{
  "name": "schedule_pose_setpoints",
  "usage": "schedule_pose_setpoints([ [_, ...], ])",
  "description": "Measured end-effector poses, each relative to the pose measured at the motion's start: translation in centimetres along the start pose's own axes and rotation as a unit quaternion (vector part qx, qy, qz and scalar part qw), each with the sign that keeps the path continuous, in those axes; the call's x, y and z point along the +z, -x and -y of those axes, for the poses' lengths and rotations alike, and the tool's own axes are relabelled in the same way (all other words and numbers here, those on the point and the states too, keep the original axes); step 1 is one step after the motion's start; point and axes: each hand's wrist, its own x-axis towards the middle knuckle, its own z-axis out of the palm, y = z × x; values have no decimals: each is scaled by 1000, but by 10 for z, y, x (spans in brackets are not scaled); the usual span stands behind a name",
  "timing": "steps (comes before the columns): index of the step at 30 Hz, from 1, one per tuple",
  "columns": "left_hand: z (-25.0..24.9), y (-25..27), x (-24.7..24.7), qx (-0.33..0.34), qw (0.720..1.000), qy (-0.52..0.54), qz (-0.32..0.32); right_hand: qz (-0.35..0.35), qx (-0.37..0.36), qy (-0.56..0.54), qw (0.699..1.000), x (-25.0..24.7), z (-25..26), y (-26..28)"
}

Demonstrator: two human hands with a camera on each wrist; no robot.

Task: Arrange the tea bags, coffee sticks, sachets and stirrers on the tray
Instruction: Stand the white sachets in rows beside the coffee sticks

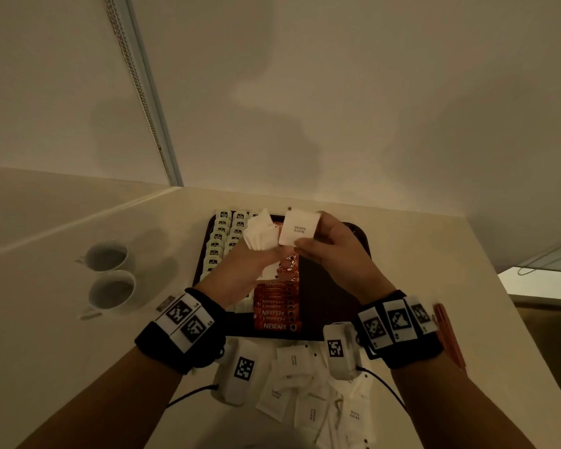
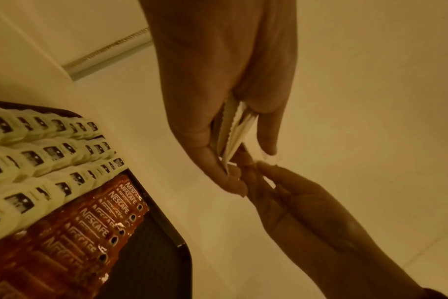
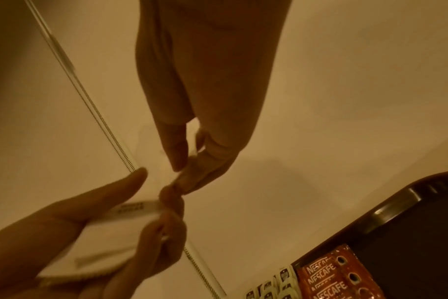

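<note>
Over the dark tray (image 1: 331,286), my left hand (image 1: 263,259) grips a fanned bunch of white sachets (image 1: 259,233). My right hand (image 1: 311,234) pinches one white sugar sachet (image 1: 298,228) right beside that bunch. The left wrist view shows the bunch (image 2: 233,129) edge-on between thumb and fingers. Rows of pale tea bags (image 1: 221,236) fill the tray's left side, and a column of red Nescafe coffee sticks (image 1: 276,307) lies next to them. Several loose sachets (image 1: 305,400) lie on the counter in front of the tray. Orange stirrers (image 1: 447,338) lie beside my right wrist.
Two white cups (image 1: 109,273) stand on the counter left of the tray. The tray's right half (image 3: 409,232) is bare dark surface. A wall rises just behind the tray, with a beaded cord (image 1: 133,76) hanging at the left. The counter's edge runs along the right.
</note>
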Motion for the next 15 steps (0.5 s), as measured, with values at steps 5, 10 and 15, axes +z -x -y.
schedule_pose_setpoints([
  [5, 2, -4, 2, -32, 994, 101, -34, 15, -67, 91, 993, -1, -3, -4],
  [10, 7, -8, 0, 13, 994, 64, -91, 33, 10, -8, 999, -5, -4, -4],
  [15, 4, -10, 1, 85, 989, 31, -118, 33, 58, 12, 998, -3, -10, 2],
])
